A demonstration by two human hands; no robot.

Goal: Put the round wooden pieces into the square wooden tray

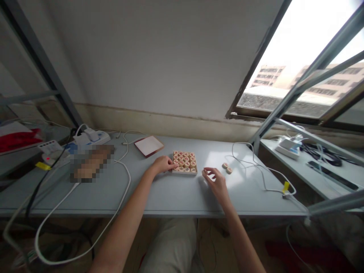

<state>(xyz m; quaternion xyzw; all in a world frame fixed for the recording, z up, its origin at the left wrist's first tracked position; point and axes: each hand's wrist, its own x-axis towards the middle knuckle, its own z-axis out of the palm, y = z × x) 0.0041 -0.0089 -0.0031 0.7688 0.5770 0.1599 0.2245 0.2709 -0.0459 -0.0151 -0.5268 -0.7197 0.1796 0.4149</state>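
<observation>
A square box holding rows of round wooden pieces with red markings lies on the grey table. My left hand is at the box's left side, its fingers closed at the edge with the fingertips by the lower-left pieces. Right of the box, my right hand pinches a small round wooden piece between thumb and finger, just above the table. Two loose round pieces lie on the table to the right of that hand.
A shallow lid rests behind my left hand. White cables loop over the left side and another cable over the right. Power strips stand at the back left. Metal posts rise at both sides.
</observation>
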